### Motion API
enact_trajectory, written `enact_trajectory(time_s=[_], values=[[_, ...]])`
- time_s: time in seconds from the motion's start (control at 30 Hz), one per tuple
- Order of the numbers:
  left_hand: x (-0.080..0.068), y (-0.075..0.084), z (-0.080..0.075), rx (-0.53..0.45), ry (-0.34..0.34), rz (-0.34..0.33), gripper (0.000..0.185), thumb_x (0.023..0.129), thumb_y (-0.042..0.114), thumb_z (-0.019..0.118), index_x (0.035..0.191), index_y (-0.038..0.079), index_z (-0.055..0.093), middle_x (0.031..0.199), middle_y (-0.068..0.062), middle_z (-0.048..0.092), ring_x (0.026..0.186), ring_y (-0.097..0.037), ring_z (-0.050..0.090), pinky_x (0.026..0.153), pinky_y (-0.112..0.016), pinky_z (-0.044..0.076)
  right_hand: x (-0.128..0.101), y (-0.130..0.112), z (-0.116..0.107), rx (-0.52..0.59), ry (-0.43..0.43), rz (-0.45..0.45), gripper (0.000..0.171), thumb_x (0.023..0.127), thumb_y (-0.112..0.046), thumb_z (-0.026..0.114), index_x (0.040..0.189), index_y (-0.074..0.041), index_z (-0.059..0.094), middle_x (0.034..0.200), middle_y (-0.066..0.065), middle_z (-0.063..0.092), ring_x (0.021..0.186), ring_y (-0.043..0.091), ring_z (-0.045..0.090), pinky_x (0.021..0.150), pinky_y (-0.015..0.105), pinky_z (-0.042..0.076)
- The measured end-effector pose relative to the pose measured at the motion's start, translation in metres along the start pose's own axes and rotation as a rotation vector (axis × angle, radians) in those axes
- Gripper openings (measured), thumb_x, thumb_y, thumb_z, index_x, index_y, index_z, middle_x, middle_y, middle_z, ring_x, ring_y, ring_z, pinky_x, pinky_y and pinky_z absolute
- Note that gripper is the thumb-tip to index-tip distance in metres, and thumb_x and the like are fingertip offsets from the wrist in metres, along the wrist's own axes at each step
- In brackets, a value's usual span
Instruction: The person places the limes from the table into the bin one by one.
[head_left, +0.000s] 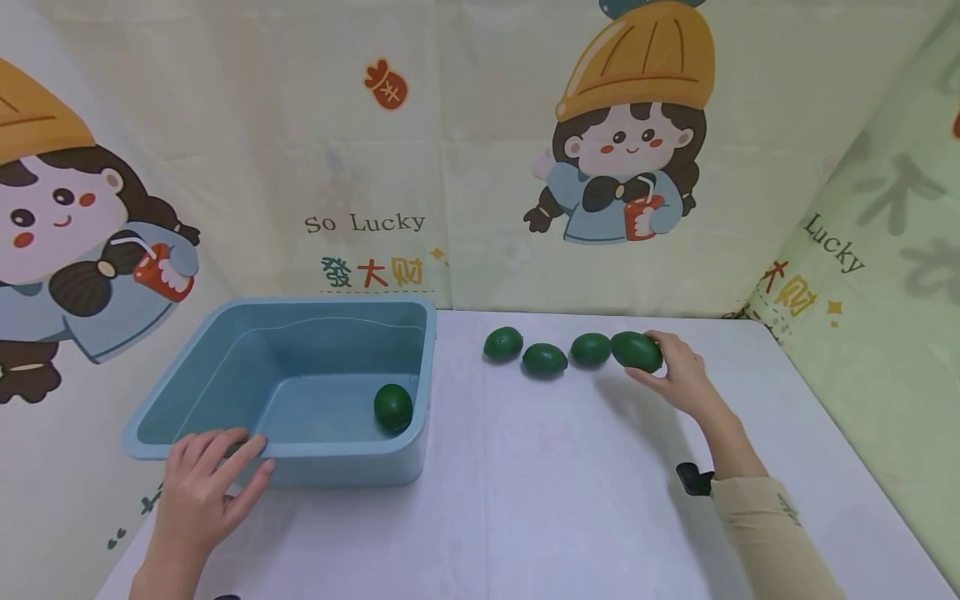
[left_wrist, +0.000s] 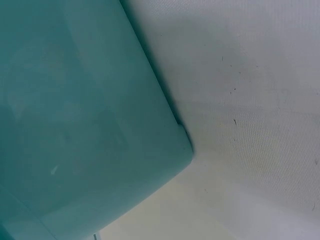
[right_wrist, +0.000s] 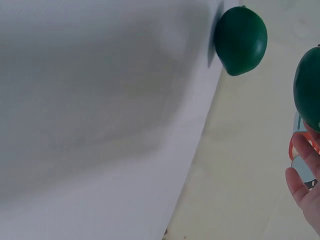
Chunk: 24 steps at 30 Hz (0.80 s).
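Note:
My right hand (head_left: 686, 379) pinches a dark green lime (head_left: 637, 352) between thumb and fingers, at the right end of a loose row. Beside it lie more limes: one (head_left: 590, 350) right next to the held one, another (head_left: 545, 360) farther left, and a third (head_left: 503, 343) nearest the tub. In the right wrist view the held lime (right_wrist: 308, 90) is cut by the frame edge. My left hand (head_left: 210, 483) rests with extended fingers on the front rim of a blue plastic tub (head_left: 337, 451). Inside the tub, a lime (head_left: 393, 407) sits near its right wall.
A white-covered table (head_left: 540, 500) carries everything, with a cartoon-printed cloth (head_left: 487, 167) hanging behind it and another at the right. A small black object (head_left: 694, 479) shows by the right wrist. The tub's outer corner (left_wrist: 182, 150) fills much of the left wrist view.

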<state>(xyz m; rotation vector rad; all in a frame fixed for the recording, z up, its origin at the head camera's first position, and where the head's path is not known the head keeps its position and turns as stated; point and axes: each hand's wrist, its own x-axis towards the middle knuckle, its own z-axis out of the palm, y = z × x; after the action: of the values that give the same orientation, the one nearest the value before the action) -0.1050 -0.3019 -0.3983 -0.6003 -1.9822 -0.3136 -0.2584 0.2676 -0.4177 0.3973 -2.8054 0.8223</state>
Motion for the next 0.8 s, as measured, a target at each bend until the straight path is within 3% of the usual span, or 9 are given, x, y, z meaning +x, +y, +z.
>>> enact_trajectory(time_s=[0.43, 0.8], values=[[0.003, 0.001, 0.001, 0.004, 0.034, 0.022, 0.053, 0.093, 0.042, 0.045, 0.074, -0.003, 0.065, 0.073, -0.022, 0.058, 0.067, -0.038, 0.047, 0.063, -0.05, 0.029, 0.012, -0.019, 0.007, 0.015, -0.015, -0.042, 0.065, 0.08, -0.028, 0.07, 0.127, 0.003, 0.038, 0.123, 0.024, 0.043, 0.109, 0.038, 0.039, 0.087, 0.061, 0.024], [0.001, -0.001, 0.001, 0.008, 0.008, 0.009, 0.053, 0.092, 0.044, 0.045, 0.077, -0.003, 0.065, 0.075, -0.022, 0.059, 0.07, -0.038, 0.047, 0.065, -0.05, 0.029, 0.025, -0.035, 0.01, 0.027, -0.025, -0.09, 0.064, 0.08, -0.028, 0.071, 0.127, 0.003, 0.04, 0.122, 0.022, 0.046, 0.11, 0.036, 0.042, 0.089, 0.06, 0.024]])
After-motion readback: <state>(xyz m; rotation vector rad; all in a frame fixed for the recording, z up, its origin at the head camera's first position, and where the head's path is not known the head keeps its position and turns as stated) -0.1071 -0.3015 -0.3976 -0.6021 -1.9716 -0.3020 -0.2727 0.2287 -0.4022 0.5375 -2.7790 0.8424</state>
